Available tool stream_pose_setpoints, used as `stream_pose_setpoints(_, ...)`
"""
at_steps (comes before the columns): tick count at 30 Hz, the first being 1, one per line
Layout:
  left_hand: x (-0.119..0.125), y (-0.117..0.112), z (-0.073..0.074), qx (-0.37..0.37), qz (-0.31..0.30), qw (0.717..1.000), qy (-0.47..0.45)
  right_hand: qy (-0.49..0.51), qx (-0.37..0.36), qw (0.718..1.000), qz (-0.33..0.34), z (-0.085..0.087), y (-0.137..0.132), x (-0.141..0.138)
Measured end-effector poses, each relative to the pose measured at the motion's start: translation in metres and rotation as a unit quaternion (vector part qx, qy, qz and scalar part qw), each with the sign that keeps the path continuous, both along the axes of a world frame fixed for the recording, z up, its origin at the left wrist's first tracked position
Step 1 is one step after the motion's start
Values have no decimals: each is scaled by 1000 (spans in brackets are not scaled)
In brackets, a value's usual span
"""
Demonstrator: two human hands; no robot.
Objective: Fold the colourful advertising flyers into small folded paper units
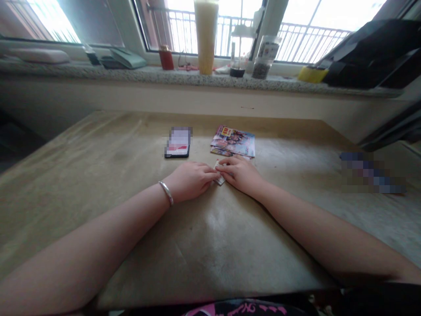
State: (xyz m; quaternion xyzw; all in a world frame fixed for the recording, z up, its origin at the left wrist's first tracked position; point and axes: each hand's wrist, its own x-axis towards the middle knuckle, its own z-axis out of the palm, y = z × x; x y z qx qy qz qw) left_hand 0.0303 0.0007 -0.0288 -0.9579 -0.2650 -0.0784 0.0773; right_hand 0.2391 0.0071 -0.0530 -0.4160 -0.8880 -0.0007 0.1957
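Note:
Both hands meet over a small, light-coloured piece of folded paper (220, 180) on the table. My left hand (190, 181), with a silver bangle at the wrist, has its fingers closed together on the paper's left side. From the other side, my right hand (242, 174) presses the paper with bent fingers. Much of the paper is hidden under the fingertips. Just beyond my right hand lie colourful printed leaflets (235, 141), stacked with edges offset. A phone (178, 142) with a lit, blurred screen rests beyond my left hand.
The table (131, 145) has a pale brown top and reaches a wall below a window. On the stone sill (184, 78) stand a red container (166, 58), a tall yellowish cylinder (206, 39), clear containers and a black bag (365, 57). A blurred item (371, 173) lies at right.

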Motion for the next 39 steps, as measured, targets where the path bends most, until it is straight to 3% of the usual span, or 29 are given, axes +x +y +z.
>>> stream_pose_setpoints(11,8,-15,9,-18,56,998,36,2,3,1000,29,3,-10,6)
stream_pose_setpoints(18,6,-14,9,-26,57,998,25,-14,-1,999,49,8,-15,8)
stream_pose_setpoints(29,-1,-14,15,-38,53,998,25,-91,0,996,25,22,-26,14)
stream_pose_setpoints(39,-3,-13,17,-82,56,995,22,-47,13,999,18,15,-26,12)
